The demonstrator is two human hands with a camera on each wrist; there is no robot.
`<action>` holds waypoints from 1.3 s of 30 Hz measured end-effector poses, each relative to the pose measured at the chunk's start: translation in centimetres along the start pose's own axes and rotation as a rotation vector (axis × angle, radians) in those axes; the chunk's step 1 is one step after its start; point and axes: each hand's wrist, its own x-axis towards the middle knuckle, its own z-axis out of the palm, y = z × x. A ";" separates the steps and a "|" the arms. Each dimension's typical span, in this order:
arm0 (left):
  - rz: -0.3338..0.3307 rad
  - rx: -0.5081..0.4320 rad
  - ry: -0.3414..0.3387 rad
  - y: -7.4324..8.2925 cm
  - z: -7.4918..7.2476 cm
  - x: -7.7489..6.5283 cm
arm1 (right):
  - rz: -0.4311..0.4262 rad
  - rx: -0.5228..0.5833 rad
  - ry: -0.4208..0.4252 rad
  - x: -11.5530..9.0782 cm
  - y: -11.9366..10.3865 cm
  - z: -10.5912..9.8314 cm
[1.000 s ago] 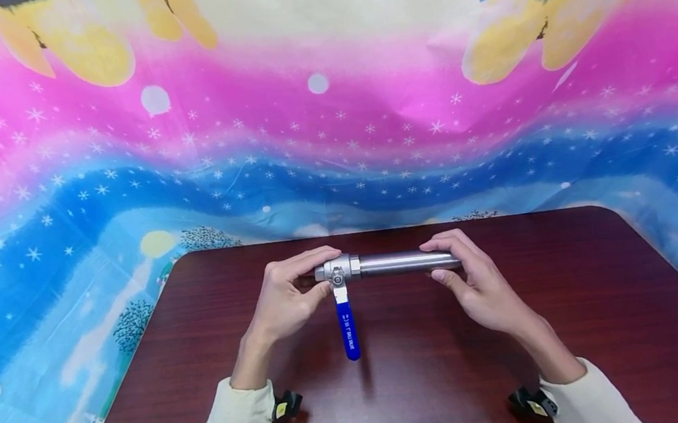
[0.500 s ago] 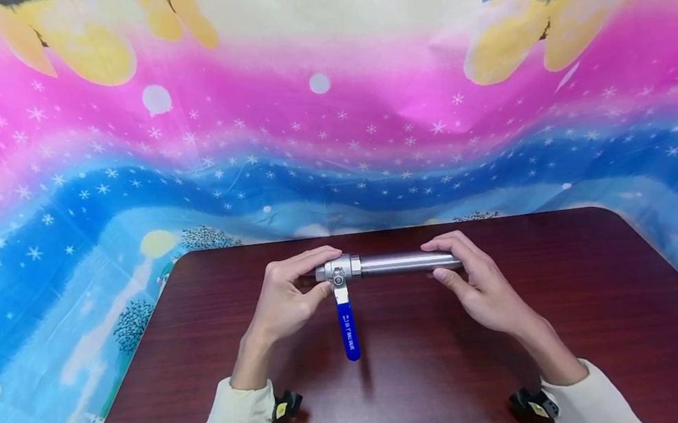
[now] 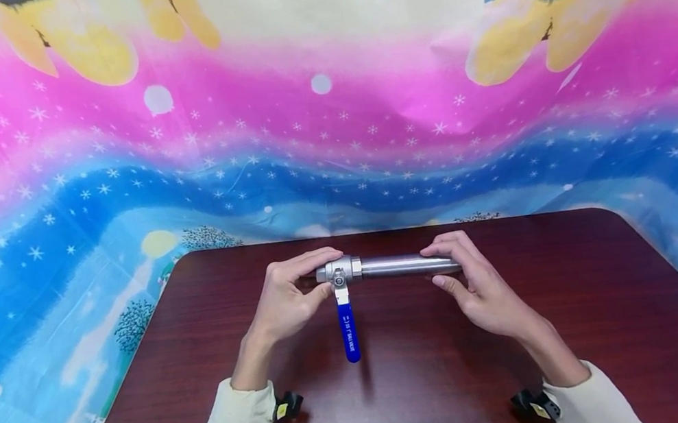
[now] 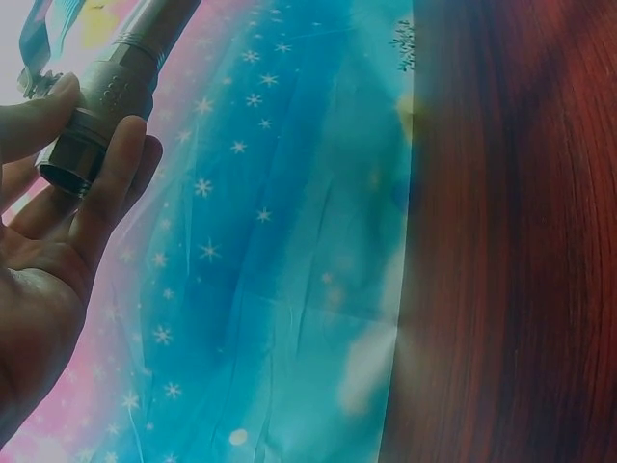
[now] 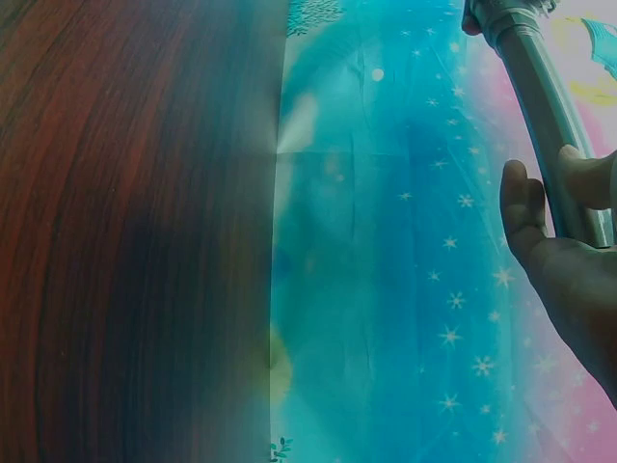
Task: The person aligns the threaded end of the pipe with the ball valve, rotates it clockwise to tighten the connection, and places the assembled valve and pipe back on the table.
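In the head view my left hand [image 3: 286, 298] grips the steel body of a ball valve [image 3: 339, 270] between thumb and fingers. The valve's blue lever handle [image 3: 349, 331], lettered as a ball valve, points toward me. A smooth metal pipe [image 3: 394, 265] runs to the right from the valve's hex end, in line with it. Around the pipe's far right end curl the fingers and thumb of my right hand [image 3: 486, 289], hiding that end. The left wrist view shows the valve's open threaded end [image 4: 69, 172] near my fingers. Valve and pipe are held above the table.
A dark red-brown wooden table [image 3: 407, 383] lies under both hands. Behind it hangs a pink and blue cloth [image 3: 331, 136] printed with snowflakes. Black wrist cameras [image 3: 288, 405] sit at both pale sleeves [image 3: 239, 418].
My right thumb and fingers have shifted slightly on the pipe, the thumb a little lower. The left hand and the valve stay almost in place.
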 end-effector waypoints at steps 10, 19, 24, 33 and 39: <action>-0.005 -0.008 0.006 -0.1 0.1 0.0 | -0.042 -0.002 0.047 0.4 -0.2 0.0; -0.003 -0.005 0.006 -0.1 0.0 0.0 | -0.058 0.005 0.060 0.5 -0.3 0.0; -0.001 -0.010 0.002 0.0 0.0 0.0 | -0.043 -0.009 0.056 0.4 -0.1 -0.1; 0.008 -0.001 0.001 -0.3 0.1 -0.1 | 0.040 0.000 0.000 0.1 0.2 -0.3; 0.001 0.007 0.008 -0.1 0.0 -0.1 | 0.026 0.062 -0.018 0.0 0.1 -0.1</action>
